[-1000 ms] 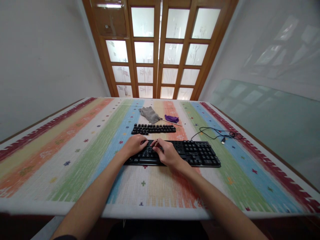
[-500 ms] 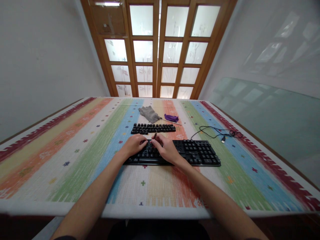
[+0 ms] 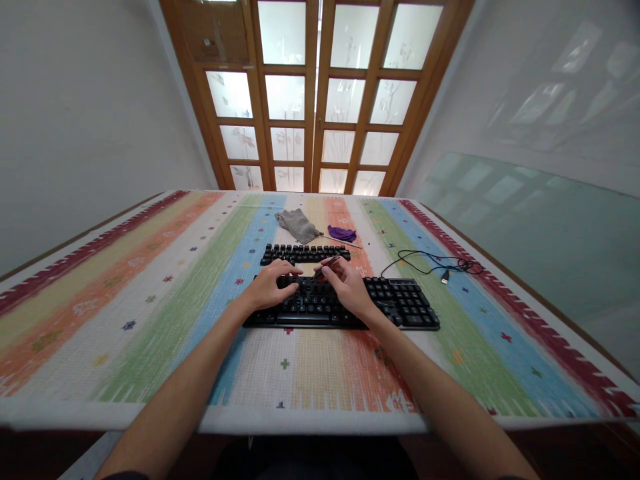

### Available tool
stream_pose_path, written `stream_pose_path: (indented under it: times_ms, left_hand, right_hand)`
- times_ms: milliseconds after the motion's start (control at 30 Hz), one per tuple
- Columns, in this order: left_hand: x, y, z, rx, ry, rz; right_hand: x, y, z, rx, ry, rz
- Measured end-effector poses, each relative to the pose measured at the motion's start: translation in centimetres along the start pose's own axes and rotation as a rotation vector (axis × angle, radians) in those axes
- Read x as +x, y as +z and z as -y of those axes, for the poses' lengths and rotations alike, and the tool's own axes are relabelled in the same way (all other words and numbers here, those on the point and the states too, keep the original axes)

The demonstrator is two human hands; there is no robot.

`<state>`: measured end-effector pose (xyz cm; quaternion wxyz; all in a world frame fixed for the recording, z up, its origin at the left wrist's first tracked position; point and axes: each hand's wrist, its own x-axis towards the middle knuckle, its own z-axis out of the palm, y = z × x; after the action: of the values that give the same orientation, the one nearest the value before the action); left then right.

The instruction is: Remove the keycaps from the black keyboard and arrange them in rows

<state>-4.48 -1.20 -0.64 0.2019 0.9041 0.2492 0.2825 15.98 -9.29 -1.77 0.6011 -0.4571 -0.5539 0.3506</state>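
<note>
Home room, domestic not workplace: wooden double door with frosted patterned-glass panes (image 3: 320, 100), plain white plaster walls (image 3: 90, 120), large table covered in multicoloured striped woven cloth (image 3: 150, 300), black computer keyboard (image 3: 400, 300) on top

Left grip (image 3: 269, 288) flat, right grip (image 3: 350, 287) pinched

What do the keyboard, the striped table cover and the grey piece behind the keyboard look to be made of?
The keyboard: black plastic, matte, with moulded keys. The table cover: probably woven textile; a fine grid texture shows through the stripes. The grey piece: soft cloth, perhaps knit, given its limp folds and fuzzy surface. The slim tool in the right hand: too small to tell.
</note>
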Motion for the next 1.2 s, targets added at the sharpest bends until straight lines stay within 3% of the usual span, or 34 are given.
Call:
stream_pose_path:
  times_ms: [267,467,700,967,1200]
  left_hand:
    - [0.0,0.7,0.3,0.019,0.030,0.035]
    - [0.1,0.2,0.1,-0.008,0.043,0.065]
    - [1.2,-0.6,1.3,0.085,-0.012,-0.107]
    - [3.5,0.9,2.5,0.421,0.025,0.056]
    - [5.0,1.3,2.6,0.532,0.018,0.130]
  right_hand:
    - [-0.4,-0.1,0.6,-0.093,-0.067,0.021]
    - [-0.4,0.1,0.7,-0.116,-0.071,0.043]
    - [-0.4,-0.1,0.8,-0.089,-0.077,-0.014]
    - [-0.6,0.0,0.8,-0.171,-0.122,-0.025]
    - [-0.9,0.0,0.8,-0.221,-0.137,-0.023]
